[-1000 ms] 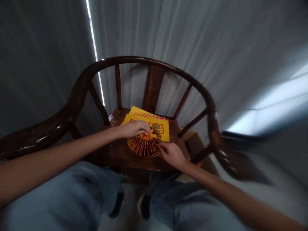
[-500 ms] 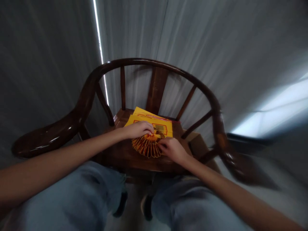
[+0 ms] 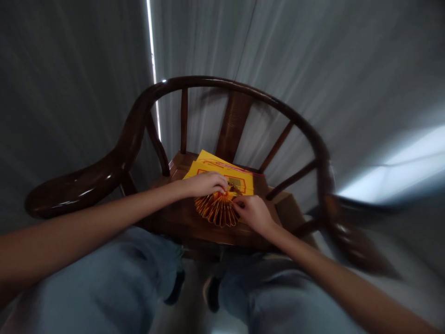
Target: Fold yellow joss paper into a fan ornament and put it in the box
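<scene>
Hands number two in my view, a left hand and a right hand, and between them I count one folded paper fan, orange and gold, spread open in pleats on the seat of one wooden chair. My left fingers curl down over the top of the fan, at the point where the pleats gather, and press on it; my right fingers pinch the outermost pleat at the fan's right edge, closed on the paper. The fan lies just under and between both sets of fingertips, its rounded edge fanning out toward me, below the knuckles. Beyond the fingertips, partly under the left hand, I see yellow sheets with red printing, at least two stacked askew, though I cannot count them surely. The curved back rail of the chair arcs around well beyond the fingers, with several spindles and one broad centre slat under it. Grey curtains hang behind, with one bright slit of light on the far left. Nearer to me than the fingers are my two knees in blue jeans and two dark shoes between them. Against the earlier frame, my right hand has closed in further along the fan's right side, and the whole scene sits a little more to the right and higher.
</scene>
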`<state>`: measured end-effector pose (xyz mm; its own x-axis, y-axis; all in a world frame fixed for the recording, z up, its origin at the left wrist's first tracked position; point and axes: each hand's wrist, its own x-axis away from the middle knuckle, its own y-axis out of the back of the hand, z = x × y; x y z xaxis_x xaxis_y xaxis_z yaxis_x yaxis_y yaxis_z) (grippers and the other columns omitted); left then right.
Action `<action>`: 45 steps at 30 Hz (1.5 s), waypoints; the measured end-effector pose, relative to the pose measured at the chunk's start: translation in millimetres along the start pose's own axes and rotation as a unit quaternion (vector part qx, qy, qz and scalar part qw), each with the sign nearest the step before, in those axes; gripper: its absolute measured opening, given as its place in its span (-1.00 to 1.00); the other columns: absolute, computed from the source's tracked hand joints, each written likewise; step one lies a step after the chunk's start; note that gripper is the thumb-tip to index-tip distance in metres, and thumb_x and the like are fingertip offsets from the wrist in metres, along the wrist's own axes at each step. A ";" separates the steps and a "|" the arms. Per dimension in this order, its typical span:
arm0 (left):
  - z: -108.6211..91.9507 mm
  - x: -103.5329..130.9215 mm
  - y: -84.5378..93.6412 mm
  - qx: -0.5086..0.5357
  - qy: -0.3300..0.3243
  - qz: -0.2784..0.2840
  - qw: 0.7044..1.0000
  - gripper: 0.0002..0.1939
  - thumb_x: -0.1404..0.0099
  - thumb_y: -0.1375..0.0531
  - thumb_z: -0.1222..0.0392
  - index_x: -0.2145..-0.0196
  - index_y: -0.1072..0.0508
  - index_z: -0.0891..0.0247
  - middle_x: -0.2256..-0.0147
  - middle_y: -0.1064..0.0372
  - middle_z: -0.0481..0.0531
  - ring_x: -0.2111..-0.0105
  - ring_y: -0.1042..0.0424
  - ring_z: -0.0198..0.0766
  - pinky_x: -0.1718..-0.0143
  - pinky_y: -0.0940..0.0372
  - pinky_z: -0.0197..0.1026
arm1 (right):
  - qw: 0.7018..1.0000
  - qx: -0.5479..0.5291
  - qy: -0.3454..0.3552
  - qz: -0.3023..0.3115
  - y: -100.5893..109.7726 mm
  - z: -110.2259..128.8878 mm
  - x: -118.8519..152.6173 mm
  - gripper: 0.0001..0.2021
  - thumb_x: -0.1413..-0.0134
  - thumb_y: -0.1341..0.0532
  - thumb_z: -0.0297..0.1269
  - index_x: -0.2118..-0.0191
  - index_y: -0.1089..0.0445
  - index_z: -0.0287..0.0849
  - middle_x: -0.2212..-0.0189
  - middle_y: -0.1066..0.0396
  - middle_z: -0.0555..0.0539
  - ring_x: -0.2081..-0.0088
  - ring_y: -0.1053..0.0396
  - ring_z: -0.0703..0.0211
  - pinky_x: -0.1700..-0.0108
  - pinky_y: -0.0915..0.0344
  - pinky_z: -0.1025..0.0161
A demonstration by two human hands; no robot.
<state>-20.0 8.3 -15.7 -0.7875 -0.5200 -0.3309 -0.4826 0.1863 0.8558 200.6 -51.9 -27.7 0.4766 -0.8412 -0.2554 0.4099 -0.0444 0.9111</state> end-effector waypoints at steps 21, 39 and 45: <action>-6.4 -1.0 -2.5 0.008 0.016 0.009 1.000 -0.82 -0.34 -0.12 0.32 0.27 -0.53 0.23 0.24 -0.48 -0.01 0.21 -0.42 -0.30 0.12 -0.21 -0.27 | 0.998 -0.057 0.029 -0.006 -0.1 1.5 -4.6 -0.77 -0.18 -0.14 -0.37 0.34 -0.57 -0.15 0.43 -0.58 -0.04 0.50 -0.38 0.21 0.43 -0.14 0.34; 3.5 -0.8 -6.1 0.003 -0.002 0.015 1.000 -0.84 -0.35 -0.12 0.29 0.26 -0.51 0.20 0.26 -0.47 -0.02 0.20 -0.41 -0.29 0.10 -0.20 -0.27 | 0.996 -0.074 0.047 0.015 1.8 1.9 -8.9 -0.75 -0.16 -0.14 -0.46 0.43 -0.54 -0.17 0.45 -0.55 -0.04 0.45 -0.38 0.21 0.33 -0.19 0.35; 1.0 -1.5 -5.1 -0.002 0.009 0.023 1.000 -0.84 -0.34 -0.12 0.32 0.28 -0.51 0.22 0.26 -0.47 -0.02 0.19 -0.41 -0.29 0.10 -0.20 -0.25 | 0.998 -0.037 0.037 0.024 3.1 5.9 -9.9 -0.76 -0.13 -0.15 -0.51 0.50 -0.47 -0.21 0.54 -0.48 -0.03 0.51 -0.31 0.28 0.39 -0.12 0.37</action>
<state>-16.8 8.9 -19.9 -0.8018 -0.5256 -0.2843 -0.4443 0.2061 0.8718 192.6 -46.9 -20.4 0.5521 -0.7993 -0.2373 0.4402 0.0377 0.8971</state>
